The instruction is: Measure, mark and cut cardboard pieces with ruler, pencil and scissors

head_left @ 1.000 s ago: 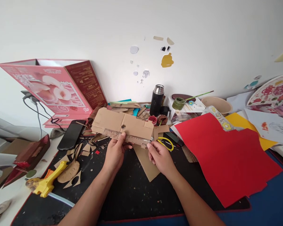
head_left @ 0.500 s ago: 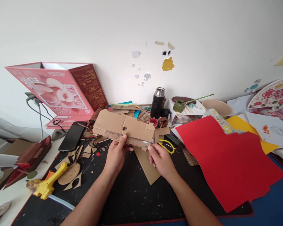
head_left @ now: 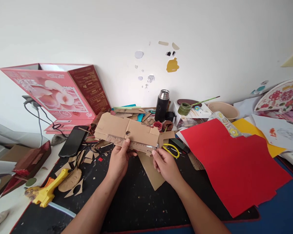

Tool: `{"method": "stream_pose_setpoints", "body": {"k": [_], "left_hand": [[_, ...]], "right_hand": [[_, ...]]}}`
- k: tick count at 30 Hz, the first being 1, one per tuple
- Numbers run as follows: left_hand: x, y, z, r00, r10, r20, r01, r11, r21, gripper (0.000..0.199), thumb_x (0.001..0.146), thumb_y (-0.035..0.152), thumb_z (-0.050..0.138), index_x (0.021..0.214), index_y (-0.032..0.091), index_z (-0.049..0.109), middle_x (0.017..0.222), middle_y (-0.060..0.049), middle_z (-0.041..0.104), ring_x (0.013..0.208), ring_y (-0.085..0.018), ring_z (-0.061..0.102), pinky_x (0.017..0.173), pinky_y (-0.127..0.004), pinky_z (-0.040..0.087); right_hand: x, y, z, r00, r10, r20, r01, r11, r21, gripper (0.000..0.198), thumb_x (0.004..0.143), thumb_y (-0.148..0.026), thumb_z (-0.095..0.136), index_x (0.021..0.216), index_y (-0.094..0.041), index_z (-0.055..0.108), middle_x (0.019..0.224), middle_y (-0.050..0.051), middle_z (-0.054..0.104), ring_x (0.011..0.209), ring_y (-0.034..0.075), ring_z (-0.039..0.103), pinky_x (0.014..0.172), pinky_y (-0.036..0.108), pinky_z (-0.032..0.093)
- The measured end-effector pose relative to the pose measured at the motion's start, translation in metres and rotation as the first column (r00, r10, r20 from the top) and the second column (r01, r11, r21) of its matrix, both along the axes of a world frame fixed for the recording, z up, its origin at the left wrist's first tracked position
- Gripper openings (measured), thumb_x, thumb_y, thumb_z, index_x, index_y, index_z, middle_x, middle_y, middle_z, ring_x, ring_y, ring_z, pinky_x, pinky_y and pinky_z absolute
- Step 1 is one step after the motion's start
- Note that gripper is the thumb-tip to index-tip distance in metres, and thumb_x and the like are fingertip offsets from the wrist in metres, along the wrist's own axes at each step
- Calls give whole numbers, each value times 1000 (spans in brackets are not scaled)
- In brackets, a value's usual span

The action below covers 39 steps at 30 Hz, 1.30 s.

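Note:
A piece of brown cardboard (head_left: 112,126) with a small round hole and a crease is held tilted above the desk mat. Along its lower edge lies a clear ruler (head_left: 139,146). My left hand (head_left: 119,162) is closed on both, its thumb pressing the ruler against the cardboard and its other fingers beneath. At the ruler's right end, my right hand (head_left: 164,161) pinches with thumb and forefinger; whether it also grips the cardboard edge is hard to see. Below them, a flat strip of card (head_left: 152,175) lies on the mat, partly hidden.
A yellow glue gun (head_left: 47,191) and cardboard scraps lie left, near a phone (head_left: 73,141). Yellow-handled scissors (head_left: 171,150) and red paper (head_left: 234,165) are on the right. A black flask (head_left: 161,107) and open paint jars (head_left: 157,126) stand behind the cardboard.
The whole view has shifted slightly, so everything appears a little further left. Both hands keep the same hold on the ruler and cardboard.

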State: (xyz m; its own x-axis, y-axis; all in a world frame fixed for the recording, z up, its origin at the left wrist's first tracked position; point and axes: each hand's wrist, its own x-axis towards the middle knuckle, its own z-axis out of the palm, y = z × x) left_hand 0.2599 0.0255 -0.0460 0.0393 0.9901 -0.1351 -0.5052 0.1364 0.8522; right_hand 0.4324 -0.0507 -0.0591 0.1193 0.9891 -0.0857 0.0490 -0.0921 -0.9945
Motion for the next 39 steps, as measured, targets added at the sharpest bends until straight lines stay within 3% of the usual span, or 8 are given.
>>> {"method": "stream_pose_setpoints", "body": {"k": [9, 13, 20, 25, 34, 39], "left_hand": [[1, -1, 1, 997, 56, -61, -54, 997, 49, 47, 70, 51, 95, 88, 13, 74, 73, -3, 75, 52, -14, 66, 41, -21, 50], [2, -2, 2, 997, 6, -81, -2, 999, 45, 44, 72, 50, 95, 84, 13, 74, 70, -3, 74, 51, -15, 66, 41, -22, 49], [2, -6, 5, 997, -60, -39, 61, 998, 15, 46, 68, 47, 98, 94, 15, 79, 90, -7, 79, 67, -16, 70, 50, -23, 57], [-5, -2, 13, 993, -120, -1, 120, 993, 16, 47, 60, 34, 103, 98, 19, 81, 102, -7, 80, 77, -18, 71, 56, -25, 61], [-5, 3, 10, 999, -31, 26, 31, 1000, -5, 45, 56, 28, 104, 91, 14, 82, 87, -4, 78, 66, -15, 68, 47, -22, 59], [-2, 0, 8, 1000, 2, 5, -2, 1000, -15, 47, 60, 32, 103, 98, 14, 82, 92, -5, 80, 67, -16, 69, 44, -21, 56]], "right_hand": [[-2, 0, 3, 997, -19, -78, 19, 1000, -7, 50, 95, -71, 63, 81, -23, 56, 58, -6, 52, 44, 11, 41, 46, 26, 31], [-1, 0, 6, 992, -31, -120, 34, 999, 20, 49, 96, -68, 63, 81, -23, 55, 59, -7, 52, 43, 10, 41, 46, 25, 31], [1, 2, 3, 986, -40, -164, 46, 998, 34, 52, 95, -68, 65, 72, -25, 47, 46, -10, 43, 40, 10, 38, 46, 25, 29], [1, 3, 3, 975, -56, -215, 66, 997, 37, 54, 93, -70, 67, 71, -25, 46, 44, -11, 40, 38, 9, 35, 45, 25, 28], [-1, 2, 7, 983, -43, -177, 47, 999, 22, 52, 93, -69, 66, 74, -24, 50, 47, -9, 46, 40, 10, 38, 45, 24, 29], [-1, 2, 6, 985, -60, -161, 64, 998, 18, 52, 92, -71, 66, 76, -24, 53, 47, -9, 44, 40, 10, 38, 44, 24, 29]]}}
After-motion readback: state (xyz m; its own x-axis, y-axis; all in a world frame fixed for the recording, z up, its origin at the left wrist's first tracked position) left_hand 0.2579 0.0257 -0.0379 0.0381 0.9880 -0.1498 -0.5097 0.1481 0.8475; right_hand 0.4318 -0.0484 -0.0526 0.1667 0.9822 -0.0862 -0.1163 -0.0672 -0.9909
